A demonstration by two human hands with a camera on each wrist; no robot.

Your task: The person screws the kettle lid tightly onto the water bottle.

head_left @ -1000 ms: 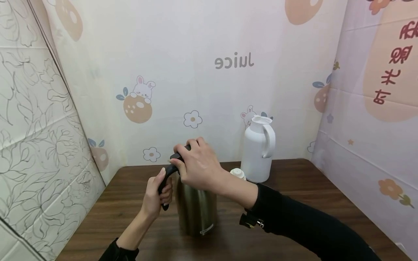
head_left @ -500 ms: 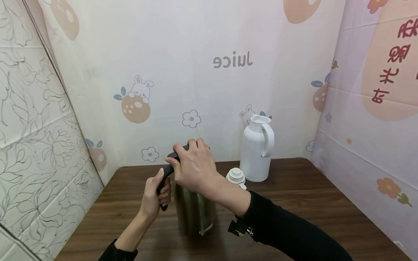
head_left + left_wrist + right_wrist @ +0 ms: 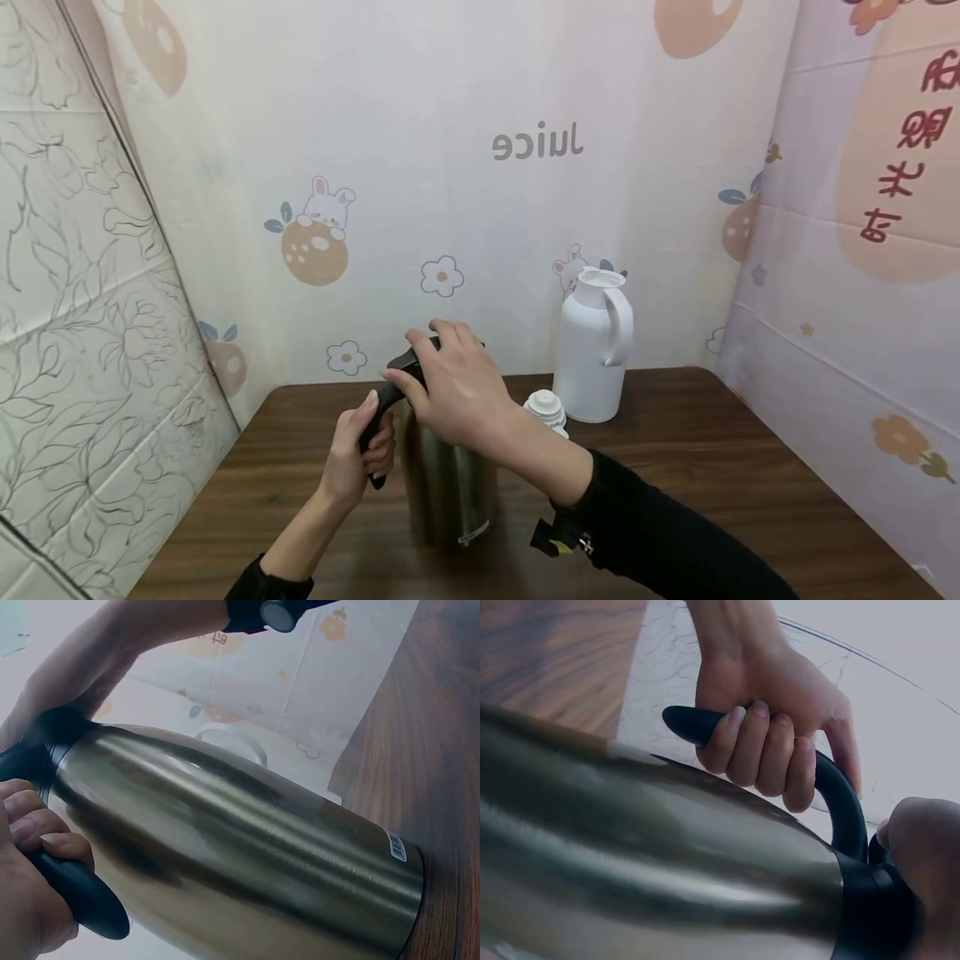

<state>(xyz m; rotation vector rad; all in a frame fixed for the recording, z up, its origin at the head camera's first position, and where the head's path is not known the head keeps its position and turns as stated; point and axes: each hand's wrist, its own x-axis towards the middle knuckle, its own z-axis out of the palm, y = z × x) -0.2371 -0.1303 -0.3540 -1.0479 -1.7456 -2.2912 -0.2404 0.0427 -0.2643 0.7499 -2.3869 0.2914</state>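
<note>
A bronze-coloured metal thermos jug (image 3: 450,492) stands upright on the wooden table. My left hand (image 3: 349,454) grips its black handle (image 3: 844,806), four fingers wrapped round it. On the jug's top, my right hand (image 3: 461,383) holds the black lid (image 3: 408,361), thumb at the near left and fingers over the far side. Much of the lid is hidden under that hand. The left wrist view shows the jug's smooth side and a small barcode label (image 3: 396,845) near the base.
Behind and to the right stands a white jug (image 3: 591,354) with a loop handle and its top uncovered. A small white stopper (image 3: 545,406) sits before it, partly hidden by my right forearm. Printed cloth walls (image 3: 442,167) rise behind the wooden table (image 3: 675,450) and along both sides.
My right forearm has swung a little lower, showing more of the white stopper. The right hand stays on the lid, and the left hand keeps its grip on the handle.
</note>
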